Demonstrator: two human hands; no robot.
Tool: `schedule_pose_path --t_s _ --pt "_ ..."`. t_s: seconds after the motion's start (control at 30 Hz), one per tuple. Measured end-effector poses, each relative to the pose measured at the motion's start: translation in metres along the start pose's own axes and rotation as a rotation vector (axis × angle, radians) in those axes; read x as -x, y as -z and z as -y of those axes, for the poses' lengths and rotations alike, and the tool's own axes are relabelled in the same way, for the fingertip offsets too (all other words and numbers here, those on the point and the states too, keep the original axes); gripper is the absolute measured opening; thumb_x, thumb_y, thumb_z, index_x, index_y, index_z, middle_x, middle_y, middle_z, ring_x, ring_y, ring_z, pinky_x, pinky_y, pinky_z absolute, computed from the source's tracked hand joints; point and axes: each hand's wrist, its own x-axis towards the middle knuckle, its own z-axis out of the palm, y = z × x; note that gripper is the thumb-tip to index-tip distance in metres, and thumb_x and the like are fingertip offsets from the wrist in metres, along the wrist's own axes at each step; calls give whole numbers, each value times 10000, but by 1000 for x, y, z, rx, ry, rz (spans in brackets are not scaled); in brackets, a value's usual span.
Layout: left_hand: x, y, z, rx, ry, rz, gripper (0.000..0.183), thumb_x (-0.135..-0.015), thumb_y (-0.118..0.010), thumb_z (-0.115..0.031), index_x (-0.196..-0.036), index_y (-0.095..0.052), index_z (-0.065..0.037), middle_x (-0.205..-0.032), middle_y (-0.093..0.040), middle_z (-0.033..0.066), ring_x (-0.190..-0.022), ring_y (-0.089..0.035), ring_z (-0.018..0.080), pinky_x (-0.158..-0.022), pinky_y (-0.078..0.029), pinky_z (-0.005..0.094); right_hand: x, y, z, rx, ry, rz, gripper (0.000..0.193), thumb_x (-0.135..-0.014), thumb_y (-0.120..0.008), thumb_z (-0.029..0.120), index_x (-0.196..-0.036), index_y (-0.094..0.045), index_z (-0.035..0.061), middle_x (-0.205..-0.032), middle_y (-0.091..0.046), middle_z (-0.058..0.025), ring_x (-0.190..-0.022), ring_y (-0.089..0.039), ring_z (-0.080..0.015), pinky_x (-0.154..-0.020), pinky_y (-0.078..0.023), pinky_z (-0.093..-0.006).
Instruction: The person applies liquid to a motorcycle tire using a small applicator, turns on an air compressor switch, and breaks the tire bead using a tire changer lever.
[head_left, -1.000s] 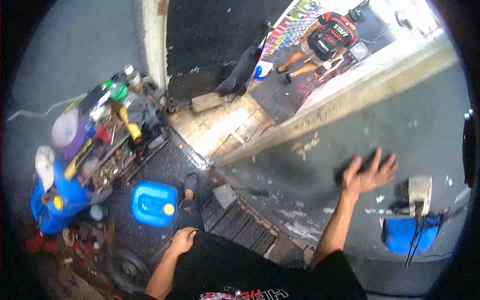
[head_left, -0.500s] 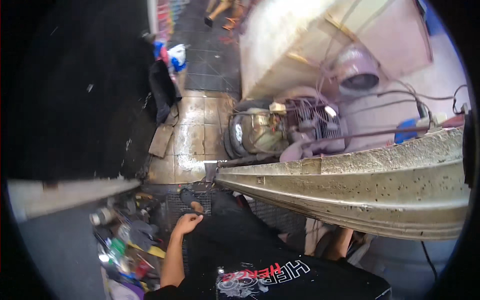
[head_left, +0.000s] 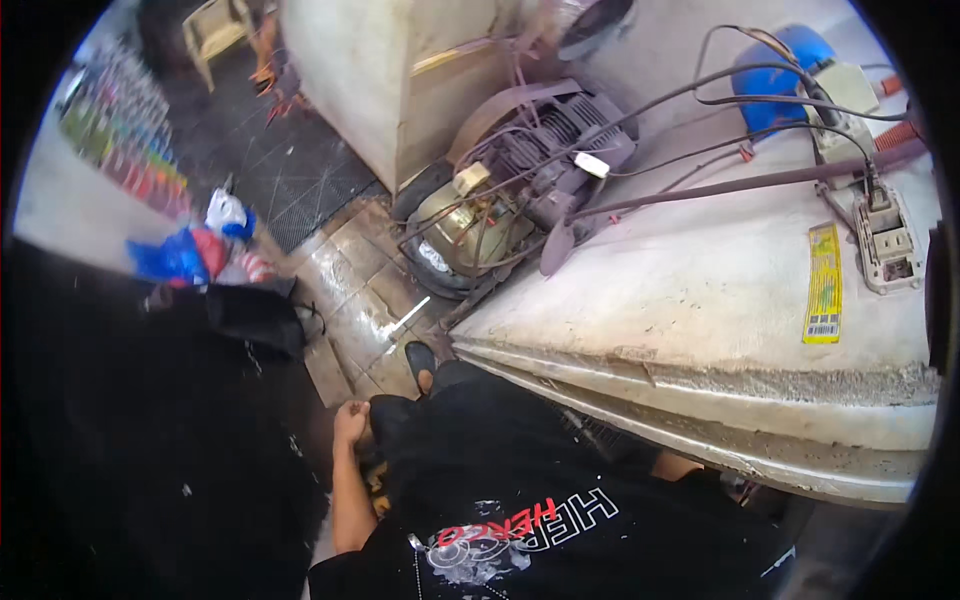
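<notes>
- Left hand (head_left: pixel 350 424): held low, just beside the person's black-clothed leg (head_left: pixel 395 412); fingers curled, but whether together or apart cannot be told at this angle.
- Right hand: out of view; bare arm (head_left: pixel 676 466) seen at the lower edge of the white ledge (head_left: pixel 740 405); state of its fingers cannot be told.
- Slab (head_left: pixel 326 372): nearest loose item to the left hand, at the left edge of the tiled floor (head_left: pixel 345 270).
- Dark cloth (head_left: pixel 255 318): beyond the slab, along the same left edge.
- Slippered foot (head_left: pixel 420 365): on the near end of the tiled floor.
- Compressor (head_left: pixel 455 238): at the floor's right edge, gold-coloured tank, dusty motor.
- Power outlet (head_left: pixel 888 245): upon the white panel (head_left: pixel 700 270), cable plugged in, near a yellow label (head_left: pixel 823 283).
</notes>
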Motion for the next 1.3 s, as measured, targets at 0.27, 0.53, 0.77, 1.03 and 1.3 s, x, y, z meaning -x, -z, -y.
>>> schedule_pose_path --t_s 0.27,0.53,0.77,1.03,1.3 --pt "-171 -52 -146 -242 -477 443 336 -907 -796 -313 -1110 -763 -47 -1012 -792 153 -973 -757 264 -877 -573 399 38 -9 48 4 -118 -136 691 -1110 -429 487 -1636 -291 60 -1696 -293 -201 -1562 -281 -389 -1278 -232 -589" --pt "-222 -190 -336 -636 -760 536 622 -794 -835 -342 -1314 -682 -35 -1200 -762 190 -1162 -716 342 -1021 -540 423 102 -27 85 -53 -249 -102 722 -1119 -426 508 -1651 -261 48 -1702 -302 -176 -1562 -295 -352 -1296 -234 -546" --pt "-284 -296 -393 -41 48 611 710 -819 -714 -294 -1371 -593 137 -1316 -694 237 -1183 -676 356 -998 -523 439 118 -146 50 757 -199 -564 783 -1043 -486 627 -1567 -408 50 -1606 -449 -157 -1458 -437 -371 -1252 -322 -566" --pt "-331 -354 -361 -141 -404 491 599 -781 -626 -134 -1333 -632 97 -1234 -708 264 -1170 -674 403 -1020 -518 422 99 -136 44 861 -234 -588 785 -1039 -489 629 -1566 -410 53 -1601 -454 -158 -1456 -439 -373 -1249 -327 -566" --pt "-332 -305 -358 -444 -1007 -4 534 -691 -868 -181 -1197 -746 -63 -1230 -681 229 -1175 -637 434 -1006 -519 494 85 -118 38 875 -306 -545 787 -1035 -492 632 -1565 -413 56 -1596 -460 -158 -1454 -442 -374 -1247 -332 -566"
